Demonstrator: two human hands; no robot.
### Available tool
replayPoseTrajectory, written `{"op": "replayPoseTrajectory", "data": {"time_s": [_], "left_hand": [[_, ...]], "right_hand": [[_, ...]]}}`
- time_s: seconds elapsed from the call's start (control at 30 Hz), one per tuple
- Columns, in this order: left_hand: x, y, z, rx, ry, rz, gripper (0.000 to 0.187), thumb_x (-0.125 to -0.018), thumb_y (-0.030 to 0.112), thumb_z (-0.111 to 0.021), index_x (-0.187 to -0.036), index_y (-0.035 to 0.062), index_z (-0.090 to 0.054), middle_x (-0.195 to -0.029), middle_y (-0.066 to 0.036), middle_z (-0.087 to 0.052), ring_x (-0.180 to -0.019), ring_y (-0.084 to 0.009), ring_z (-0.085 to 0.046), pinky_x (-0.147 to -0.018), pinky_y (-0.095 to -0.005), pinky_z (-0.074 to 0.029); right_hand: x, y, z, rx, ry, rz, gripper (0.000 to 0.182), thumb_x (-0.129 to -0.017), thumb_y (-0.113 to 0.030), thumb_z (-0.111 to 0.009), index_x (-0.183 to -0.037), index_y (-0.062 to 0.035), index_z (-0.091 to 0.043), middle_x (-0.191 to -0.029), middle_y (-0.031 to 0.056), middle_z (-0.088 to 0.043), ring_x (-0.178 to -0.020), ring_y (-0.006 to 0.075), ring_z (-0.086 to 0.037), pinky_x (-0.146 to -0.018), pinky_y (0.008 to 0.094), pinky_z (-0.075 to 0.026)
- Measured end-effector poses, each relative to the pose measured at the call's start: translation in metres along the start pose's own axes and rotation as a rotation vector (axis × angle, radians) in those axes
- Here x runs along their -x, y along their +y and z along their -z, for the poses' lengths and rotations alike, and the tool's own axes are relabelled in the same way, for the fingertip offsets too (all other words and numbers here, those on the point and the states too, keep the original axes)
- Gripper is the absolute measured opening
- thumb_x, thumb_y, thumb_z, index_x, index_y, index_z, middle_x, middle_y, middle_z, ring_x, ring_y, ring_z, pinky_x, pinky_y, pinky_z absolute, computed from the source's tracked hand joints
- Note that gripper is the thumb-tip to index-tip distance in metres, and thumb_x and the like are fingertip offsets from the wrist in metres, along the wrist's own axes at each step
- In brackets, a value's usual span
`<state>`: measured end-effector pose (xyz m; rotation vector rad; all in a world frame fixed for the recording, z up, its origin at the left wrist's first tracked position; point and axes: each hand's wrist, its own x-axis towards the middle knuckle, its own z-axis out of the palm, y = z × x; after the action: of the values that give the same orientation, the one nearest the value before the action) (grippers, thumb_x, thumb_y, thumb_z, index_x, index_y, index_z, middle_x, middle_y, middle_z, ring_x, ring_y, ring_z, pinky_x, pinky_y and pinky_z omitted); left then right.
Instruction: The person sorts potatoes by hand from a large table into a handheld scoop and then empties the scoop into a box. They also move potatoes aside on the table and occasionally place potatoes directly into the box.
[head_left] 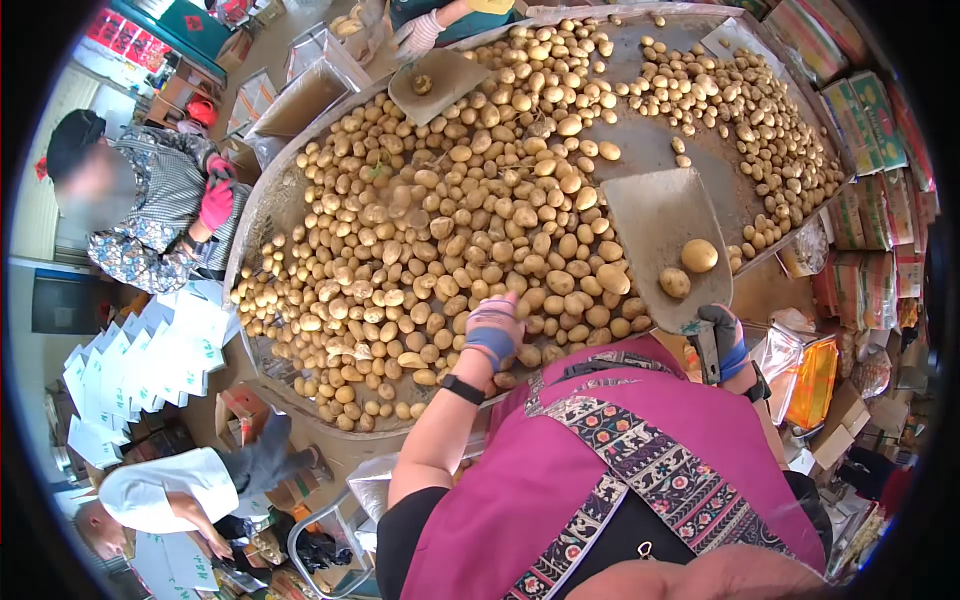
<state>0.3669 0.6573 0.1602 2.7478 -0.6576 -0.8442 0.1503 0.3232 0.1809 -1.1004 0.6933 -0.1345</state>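
Observation:
A large heap of potatoes (440,220) covers much of a broad, rimmed metal table (735,165). My left hand (495,330), in a partly blue glove, reaches onto the heap's near edge. Its fingers lie against the potatoes, and I see nothing held in them. On the right, my gloved right hand (725,345) is closed round the handle of a metal scoop (665,225). The scoop's flat pan rests over the table with two loose potatoes (688,268) on it.
Another scoop (437,86) lies on the far side, near a co-worker's gloved hand (420,35). A person with pink gloves (215,195) stands left; another person (175,490) bends beside white cartons (150,360). Stacked boxes (865,215) line the right.

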Motion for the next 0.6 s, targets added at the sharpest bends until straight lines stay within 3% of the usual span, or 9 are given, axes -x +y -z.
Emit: {"op": "replayPoseTrajectory", "data": {"time_s": [0.07, 0.13, 0.2, 0.27, 0.33, 0.37, 0.43, 0.5, 0.6], "left_hand": [[-0.002, 0.003, 0.014, 0.224, -0.007, 0.158, 0.048, -0.083, 0.03, -0.063, -0.127, 0.011, -0.053, -0.12, -0.012, -0.06, -0.112, -0.0277, -0.056, -0.095, -0.0373, -0.044], [-0.001, 0.014, 0.024, 0.989, 0.097, -0.197, 0.051, -0.087, 0.029, -0.062, -0.13, 0.0045, -0.05, -0.122, -0.012, -0.06, -0.114, -0.0218, -0.056, -0.097, -0.0333, -0.043], [0.0, 0.051, 0.042, 1.323, -0.076, -0.461, 0.049, -0.089, 0.025, -0.063, -0.129, 0.0002, -0.05, -0.118, -0.011, -0.061, -0.11, -0.0161, -0.056, -0.095, -0.0289, -0.043], [-0.032, 0.06, 0.043, 1.183, -0.022, -0.339, 0.045, -0.087, 0.024, -0.065, -0.125, 0.0038, -0.054, -0.12, -0.01, -0.061, -0.11, -0.0198, -0.058, -0.094, -0.0308, -0.045], [-0.04, 0.067, 0.054, 0.565, 0.046, -0.033, 0.045, -0.083, 0.023, -0.067, -0.124, 0.0096, -0.056, -0.123, -0.014, -0.06, -0.112, -0.0259, -0.058, -0.094, -0.0355, -0.046], [-0.048, 0.069, 0.048, 0.361, 0.003, -0.074, 0.045, -0.081, 0.021, -0.067, -0.123, 0.012, -0.057, -0.125, -0.015, -0.058, -0.112, -0.028, -0.058, -0.094, -0.0376, -0.046], [-0.073, 0.08, -0.005, 0.013, -0.032, -0.194, 0.046, -0.08, 0.02, -0.066, -0.124, 0.0138, -0.056, -0.127, -0.017, -0.057, -0.114, -0.0298, -0.057, -0.094, -0.0403, -0.047], [-0.101, 0.058, -0.077, -0.134, -0.024, -0.127, 0.06, -0.076, 0.016, -0.067, -0.133, 0.0106, -0.047, -0.135, -0.02, -0.049, -0.119, -0.0291, -0.054, -0.096, -0.0403, -0.047], [-0.063, 0.103, -0.012, -0.349, -0.293, 0.006, 0.06, -0.08, 0.014, -0.066, -0.136, 0.008, -0.043, -0.139, -0.017, -0.045, -0.122, -0.029, -0.052, -0.093, -0.0407, -0.049]], "right_hand": [[-0.001, -0.001, 0.002, 0.156, -0.012, 0.026, 0.01, -0.088, -0.01, -0.054, -0.09, -0.0034, -0.061, -0.078, 0.0075, -0.063, -0.071, 0.0167, -0.063, -0.061, 0.0283, -0.053], [0.002, -0.001, -0.001, 0.315, -0.02, 0.036, 0.011, -0.087, -0.011, -0.053, -0.089, -0.0039, -0.061, -0.075, 0.0076, -0.061, -0.07, 0.0173, -0.063, -0.061, 0.0284, -0.052], [0.002, -0.007, -0.002, 0.373, -0.133, 0.094, 0.011, -0.086, -0.01, -0.058, -0.092, -0.0028, -0.064, -0.087, 0.0064, -0.066, -0.081, 0.0134, -0.063, -0.072, 0.0251, -0.052], [-0.014, 0.006, 0.026, 0.469, -0.235, 0.16, 0.013, -0.086, -0.01, -0.058, -0.093, -0.002, -0.065, -0.088, 0.0058, -0.066, -0.083, 0.0133, -0.062, -0.075, 0.0265, -0.051], [-0.016, -0.009, 0.019, 0.349, -0.187, 0.039, 0.015, -0.085, -0.012, -0.059, -0.093, -0.0013, -0.066, -0.089, 0.0055, -0.066, -0.084, 0.0133, -0.062, -0.077, 0.0277, -0.051], [-0.015, -0.015, 0.019, 0.167, -0.111, -0.118, 0.016, -0.084, -0.014, -0.061, -0.091, -0.0013, -0.066, -0.088, 0.006, -0.066, -0.085, 0.0134, -0.061, -0.077, 0.0278, -0.051], [-0.028, -0.014, 0.048, 0.338, -0.214, -0.048, 0.017, -0.083, -0.014, -0.061, -0.092, -0.0017, -0.066, -0.09, 0.0073, -0.066, -0.086, 0.0163, -0.062, -0.078, 0.0302, -0.051], [-0.062, 0.011, 0.086, -0.125, -0.151, -0.276, 0.017, -0.084, -0.017, -0.055, -0.095, -0.0062, -0.063, -0.085, 0.0114, -0.063, -0.081, 0.0251, -0.062, -0.075, 0.036, -0.052], [-0.077, -0.018, 0.09, 0.006, -0.238, -0.324, 0.018, -0.087, -0.02, -0.055, -0.096, -0.0059, -0.062, -0.085, 0.0102, -0.062, -0.078, 0.0238, -0.062, -0.07, 0.0357, -0.053]]}}
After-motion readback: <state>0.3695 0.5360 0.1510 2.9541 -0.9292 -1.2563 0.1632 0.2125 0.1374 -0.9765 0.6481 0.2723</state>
